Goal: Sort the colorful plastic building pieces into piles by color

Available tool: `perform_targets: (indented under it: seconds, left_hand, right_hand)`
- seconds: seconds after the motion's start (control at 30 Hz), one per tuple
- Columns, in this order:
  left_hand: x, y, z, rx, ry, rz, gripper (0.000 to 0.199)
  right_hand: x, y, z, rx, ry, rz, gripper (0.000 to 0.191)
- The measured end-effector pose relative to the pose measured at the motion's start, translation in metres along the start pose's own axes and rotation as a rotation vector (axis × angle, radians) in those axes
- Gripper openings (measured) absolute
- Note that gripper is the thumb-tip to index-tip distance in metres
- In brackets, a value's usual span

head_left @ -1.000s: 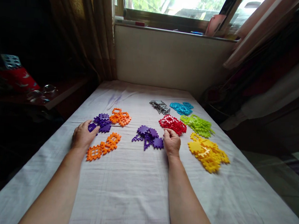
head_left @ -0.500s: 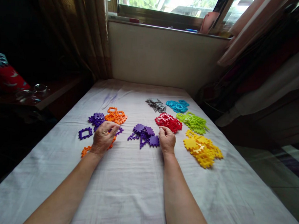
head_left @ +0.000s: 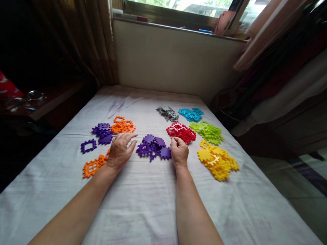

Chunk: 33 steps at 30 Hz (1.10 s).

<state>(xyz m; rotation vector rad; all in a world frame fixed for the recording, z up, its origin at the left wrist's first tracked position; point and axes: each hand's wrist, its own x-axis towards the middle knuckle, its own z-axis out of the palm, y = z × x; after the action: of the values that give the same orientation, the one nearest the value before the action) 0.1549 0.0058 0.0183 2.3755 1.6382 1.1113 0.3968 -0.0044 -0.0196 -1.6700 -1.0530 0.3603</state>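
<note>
Purple interlocking tiles with notched edges lie in a loose pile (head_left: 152,145) at the middle of the sheet, between my hands. My left hand (head_left: 120,149) is just left of that pile, its fingers spread and nothing visible in them. At the pile's right edge, my right hand (head_left: 179,152) is closed, thumb and fingertips together; whatever is in it, if anything, is hidden. Orange tiles (head_left: 92,166), some behind my left wrist, lie beside that forearm. Past my right fingers sits a red tile pile (head_left: 181,132).
Left of centre lie a second purple pile (head_left: 102,132), a single purple frame (head_left: 88,146) and an orange pile (head_left: 123,126). Grey (head_left: 168,113), blue (head_left: 190,114), green (head_left: 208,132) and yellow piles (head_left: 217,160) stand right. Glasses (head_left: 36,95) rest on a side surface.
My left hand has opened and moved right towards the central pile. A purple piece formerly by its fingers now appears on the pile's left side. My right hand stays closed beside the pile.
</note>
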Motion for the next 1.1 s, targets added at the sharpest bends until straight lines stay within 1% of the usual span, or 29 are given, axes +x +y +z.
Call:
perform_targets:
  seconds: [0.07, 0.13, 0.17, 0.23, 0.27, 0.3, 0.37, 0.4, 0.53, 0.63, 0.7, 0.77, 0.8, 0.83, 0.9, 0.97, 1.03, 1.1]
  left_hand:
    - [0.005, -0.013, -0.019, 0.088, -0.011, -0.057, 0.027]
    - [0.008, -0.033, -0.040, 0.207, -0.040, -0.174, 0.029]
    - [0.008, -0.045, -0.051, 0.285, -0.064, -0.259, 0.032]
    - [0.005, -0.069, -0.070, 0.427, -0.141, -0.453, 0.042]
    - [0.002, -0.080, -0.077, 0.471, -0.195, -0.521, 0.051]
    - [-0.001, -0.090, -0.082, 0.498, -0.250, -0.545, 0.060]
    - [-0.006, -0.106, -0.086, 0.525, -0.340, -0.553, 0.072]
    - [-0.008, -0.112, -0.086, 0.532, -0.369, -0.540, 0.074]
    - [-0.010, -0.127, -0.082, 0.567, -0.412, -0.472, 0.059]
    - [-0.008, -0.128, -0.084, 0.590, -0.396, -0.443, 0.052]
    - [-0.006, -0.117, -0.085, 0.584, -0.350, -0.421, 0.051]
    - [-0.004, -0.093, -0.080, 0.529, -0.285, -0.363, 0.050]
    - [-0.003, -0.077, -0.075, 0.464, -0.247, -0.302, 0.049]
    - [-0.003, -0.058, -0.067, 0.376, -0.231, -0.222, 0.048]
    - [-0.006, -0.019, -0.048, 0.182, -0.248, -0.035, 0.046]
    - [-0.012, 0.016, -0.027, 0.091, -0.271, 0.075, 0.048]
    - [-0.017, 0.040, -0.010, 0.082, -0.291, 0.131, 0.048]
    - [-0.020, 0.054, 0.002, 0.103, -0.304, 0.159, 0.047]
  right_hand:
    - [0.000, -0.001, 0.000, -0.011, -0.001, 0.010, 0.037]
    - [0.000, -0.002, -0.001, -0.025, -0.004, 0.018, 0.037]
    - [-0.001, -0.002, -0.001, -0.030, -0.006, 0.018, 0.037]
    - [-0.001, -0.003, -0.002, -0.035, -0.010, 0.009, 0.036]
    - [-0.001, -0.004, -0.002, -0.038, -0.012, 0.001, 0.036]
    - [-0.001, -0.005, -0.003, -0.043, -0.012, -0.006, 0.036]
    - [-0.002, -0.006, -0.003, -0.060, -0.013, -0.011, 0.036]
    - [-0.002, -0.006, -0.004, -0.069, -0.015, -0.010, 0.036]
    - [-0.002, -0.006, -0.005, -0.071, -0.023, -0.008, 0.036]
    - [-0.002, -0.005, -0.005, -0.057, -0.021, -0.020, 0.035]
    - [-0.002, -0.004, -0.004, -0.051, -0.015, -0.021, 0.035]
    - [-0.002, -0.005, -0.003, -0.051, -0.006, -0.018, 0.034]
    - [-0.002, -0.005, -0.003, -0.052, -0.003, -0.015, 0.034]
    - [-0.002, -0.006, -0.003, -0.053, -0.003, -0.011, 0.034]
    - [-0.002, -0.007, -0.003, -0.051, -0.008, -0.002, 0.035]
    - [-0.002, -0.007, -0.003, -0.048, -0.010, 0.004, 0.035]
    - [-0.002, -0.006, -0.002, -0.048, -0.002, -0.001, 0.035]
    - [-0.002, -0.005, -0.002, -0.049, 0.006, -0.009, 0.035]
